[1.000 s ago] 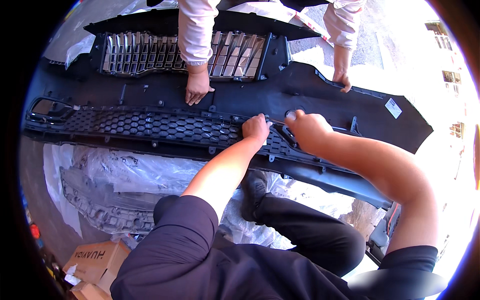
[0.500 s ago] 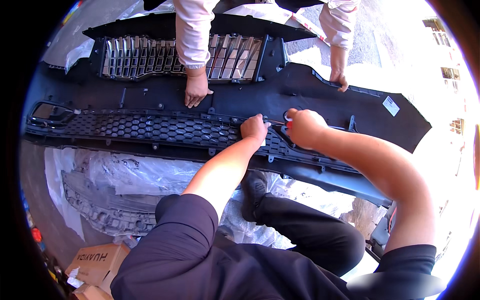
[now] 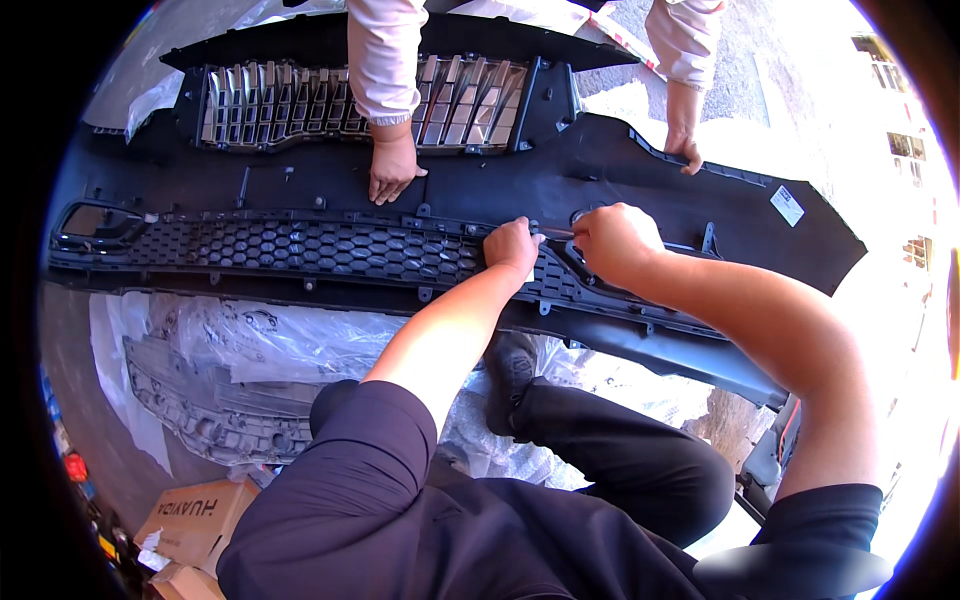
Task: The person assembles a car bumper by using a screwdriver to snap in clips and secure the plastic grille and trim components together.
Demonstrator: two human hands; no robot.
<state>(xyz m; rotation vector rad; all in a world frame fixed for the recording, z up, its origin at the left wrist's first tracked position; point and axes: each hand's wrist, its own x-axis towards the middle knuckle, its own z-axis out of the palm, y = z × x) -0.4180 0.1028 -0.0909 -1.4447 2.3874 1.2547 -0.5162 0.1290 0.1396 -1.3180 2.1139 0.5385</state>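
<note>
A long black car bumper cover lies with its inner side up, a honeycomb lower grille along its near part. My left hand is closed over the grille's upper edge, its thumb stretched to the right. Just right of it, my right hand is closed round a screwdriver. Only the thin shaft shows, pointing left toward my left thumb; the fist hides the handle. What the tip touches is too small to tell.
Across from me, a co-worker's one hand presses on the bumper, the other holds its far edge. A chrome-slatted grille sits at the far side. Plastic wrap, a grey moulded part and cardboard boxes lie nearer me.
My right hand has turned and shifted slightly up and right, hiding the red part of the screwdriver that showed before. My left hand stays at the grille's edge.
</note>
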